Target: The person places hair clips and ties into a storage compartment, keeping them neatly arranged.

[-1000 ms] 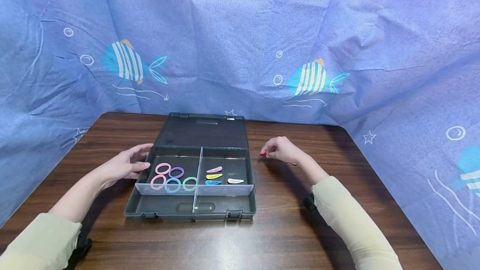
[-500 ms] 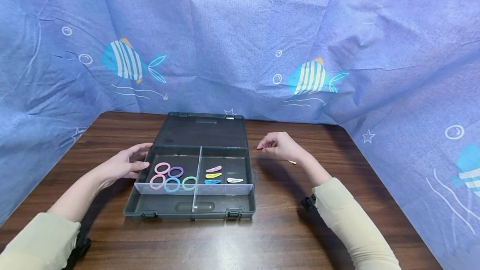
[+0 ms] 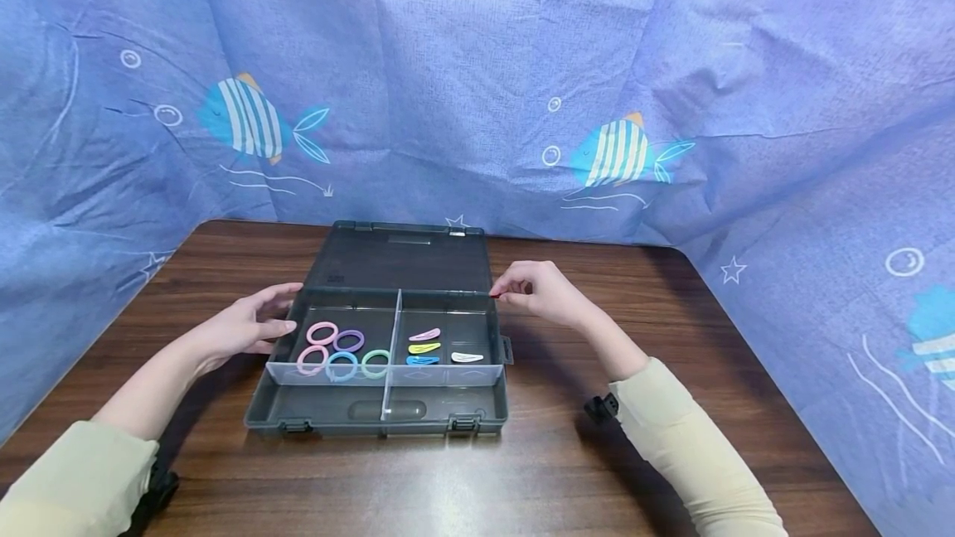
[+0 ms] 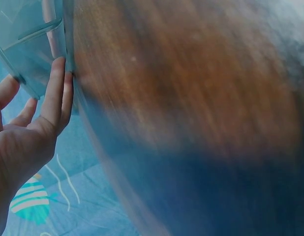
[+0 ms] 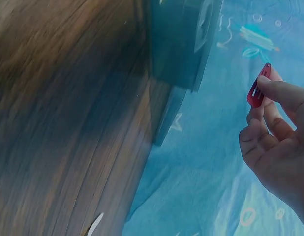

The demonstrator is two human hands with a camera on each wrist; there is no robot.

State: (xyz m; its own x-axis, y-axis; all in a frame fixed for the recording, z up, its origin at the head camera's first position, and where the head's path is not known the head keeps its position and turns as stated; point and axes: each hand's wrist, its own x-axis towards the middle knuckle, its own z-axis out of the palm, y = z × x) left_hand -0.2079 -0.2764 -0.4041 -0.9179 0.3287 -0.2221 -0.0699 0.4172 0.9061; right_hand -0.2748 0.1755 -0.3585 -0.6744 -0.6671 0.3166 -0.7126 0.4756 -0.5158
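A dark translucent divided box [image 3: 328, 425] lies open on the table, its lid [image 3: 406, 259] folded back. My left hand [image 3: 239, 328] rests against the box's left side, fingers fairly straight. Between thumb and fingertips, my right hand [image 3: 548, 292] pinches a red snap hair clip [image 5: 259, 88] at the box's back right corner. Several hair ties, such as the purple hair tie [image 3: 348, 341], lie in the back left compartment. The back right one holds a pink hair clip [image 3: 425, 335], a yellow hair clip [image 3: 424, 348], a blue hair clip [image 3: 422, 360] and a white hair clip [image 3: 467, 357].
Another pale hair clip [image 5: 95, 223] lies on the wooden table [image 3: 597, 437], seen in the right wrist view. A clear divider [image 3: 448, 375] separates the front compartments from the back ones. A blue fish-print cloth [image 3: 462, 89] hangs behind the table.
My right hand has moved left with the red hair clip, from the table right of the box to the box's back right corner. The left hand has stayed in place.
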